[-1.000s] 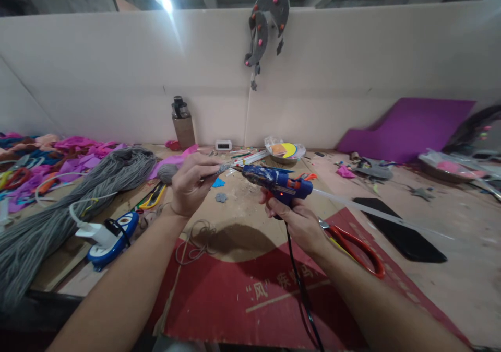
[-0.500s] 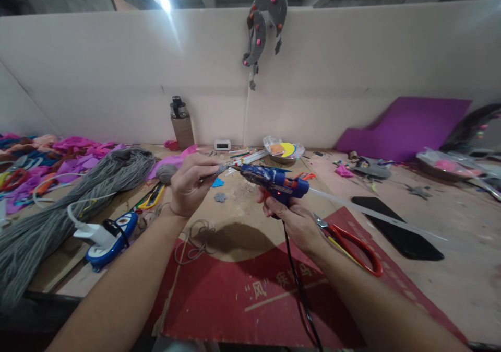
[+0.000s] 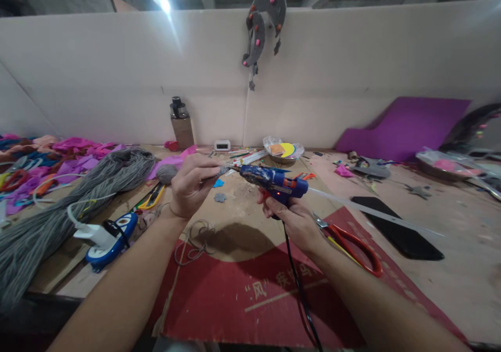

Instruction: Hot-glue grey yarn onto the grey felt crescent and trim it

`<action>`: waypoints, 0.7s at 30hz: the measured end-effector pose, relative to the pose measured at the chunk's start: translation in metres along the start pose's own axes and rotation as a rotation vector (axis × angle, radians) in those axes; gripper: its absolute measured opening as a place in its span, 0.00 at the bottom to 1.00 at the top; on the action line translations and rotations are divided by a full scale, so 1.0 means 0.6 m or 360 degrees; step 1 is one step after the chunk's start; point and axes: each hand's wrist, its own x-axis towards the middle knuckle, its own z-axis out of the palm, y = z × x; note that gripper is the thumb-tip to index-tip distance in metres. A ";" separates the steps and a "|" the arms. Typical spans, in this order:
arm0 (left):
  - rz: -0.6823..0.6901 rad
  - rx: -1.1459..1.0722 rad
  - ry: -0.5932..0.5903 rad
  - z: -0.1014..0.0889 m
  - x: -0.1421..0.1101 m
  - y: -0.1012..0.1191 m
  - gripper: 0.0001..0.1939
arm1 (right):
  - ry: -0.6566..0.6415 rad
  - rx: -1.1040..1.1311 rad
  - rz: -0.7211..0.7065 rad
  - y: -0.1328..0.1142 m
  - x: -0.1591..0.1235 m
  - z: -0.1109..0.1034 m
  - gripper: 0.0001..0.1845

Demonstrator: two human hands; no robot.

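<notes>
My right hand [image 3: 287,211] is wrapped round the handle of a blue hot glue gun [image 3: 270,181], its nozzle pointing left. A long clear glue stick [image 3: 376,212] sticks out of the gun's back end, and a black cord hangs from the handle. In a pinch, my left hand [image 3: 193,185] holds a small grey yarn-wrapped piece [image 3: 224,170] right at the nozzle tip; most of it is hidden by the fingers. Below lie a grey felt shape [image 3: 219,198], a blue scrap [image 3: 218,183] and a loose loop of grey yarn [image 3: 195,242] on the cardboard.
Red-handled scissors [image 3: 354,245] and a black phone [image 3: 399,229] lie to the right. On the left are a grey yarn hank [image 3: 90,200], a blue power strip [image 3: 111,242] and a yellow cutter [image 3: 152,196]. A bottle [image 3: 182,125] stands by the back panel.
The glue gun's nozzle has shifted very slightly left, against the grey piece. Otherwise both hands keep nearly the same place and hold.
</notes>
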 end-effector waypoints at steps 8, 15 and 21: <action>-0.0010 0.0016 0.0026 0.000 -0.002 -0.002 0.15 | 0.0026 0.0037 0.0018 -0.001 -0.002 -0.003 0.17; 0.0017 0.0021 0.0009 -0.002 -0.002 -0.006 0.13 | 0.0027 0.0036 0.0070 -0.003 0.000 -0.003 0.18; 0.0019 0.0024 -0.0007 -0.004 -0.003 -0.008 0.14 | 0.0038 0.0073 0.0048 0.000 -0.001 -0.005 0.17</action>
